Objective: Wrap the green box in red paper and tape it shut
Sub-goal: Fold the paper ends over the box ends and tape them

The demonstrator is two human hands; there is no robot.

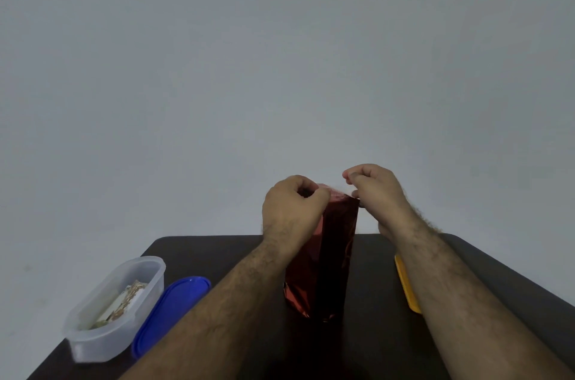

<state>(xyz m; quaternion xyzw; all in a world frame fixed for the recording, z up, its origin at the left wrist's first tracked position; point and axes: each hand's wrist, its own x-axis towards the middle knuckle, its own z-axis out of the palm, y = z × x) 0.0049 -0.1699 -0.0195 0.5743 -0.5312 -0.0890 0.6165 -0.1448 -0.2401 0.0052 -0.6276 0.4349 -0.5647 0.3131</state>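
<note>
A: What is on the left of the dark surface (242, 252)?

B: A clear tub (115, 306) with stuff inside; a blue lid (169, 311) just beside it.

A: And the middle?

B: The box in red paper (323, 261) stands up tall; the left hand (292, 208) pinches its top edge; the right hand (378, 196) pinches the other top corner (fingers curled).

A: On the right?

B: A yellow thing (407, 286), partly hidden by the arm.

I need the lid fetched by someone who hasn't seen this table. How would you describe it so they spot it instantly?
Start at the dark table and go to its left edge, where a clear plastic container stands open. The blue lid lies flat just right of it, the only blue thing there, oval and opaque.
</note>
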